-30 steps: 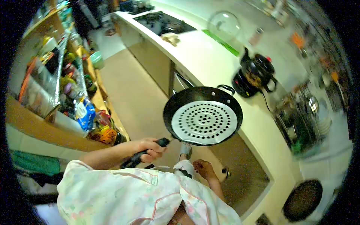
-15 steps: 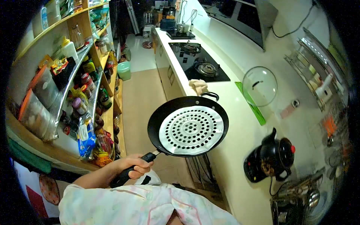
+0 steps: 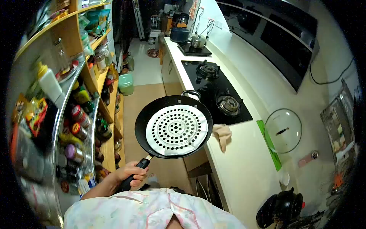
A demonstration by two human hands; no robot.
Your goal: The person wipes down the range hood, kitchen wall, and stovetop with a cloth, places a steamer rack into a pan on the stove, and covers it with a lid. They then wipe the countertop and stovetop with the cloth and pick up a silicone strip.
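Observation:
My left hand point(image 3: 130, 174) is wrapped around the black handle point(image 3: 143, 164) of a wok point(image 3: 141, 126). Held out in front of me, the wok is roughly level, over the floor beside the counter. Inside it lies a round silver steamer rack point(image 3: 176, 129) punched with rings of holes. A small loop handle point(image 3: 190, 92) sticks out from the wok's far side, close to the stove's edge in the picture. My right hand is out of sight.
A black gas stove point(image 3: 213, 89) is set in the white counter point(image 3: 244, 168). A beige cloth point(image 3: 222, 136), glass lid point(image 3: 283, 131), green board point(image 3: 269, 145) and black electric pot point(image 3: 286, 208) are on the counter. Shelves point(image 3: 108, 147) with jars and bottles stand on the left.
My view has moved forward along the counter, so the stove appears nearer. The wok has shifted left in view, still in my left hand with the steamer rack inside.

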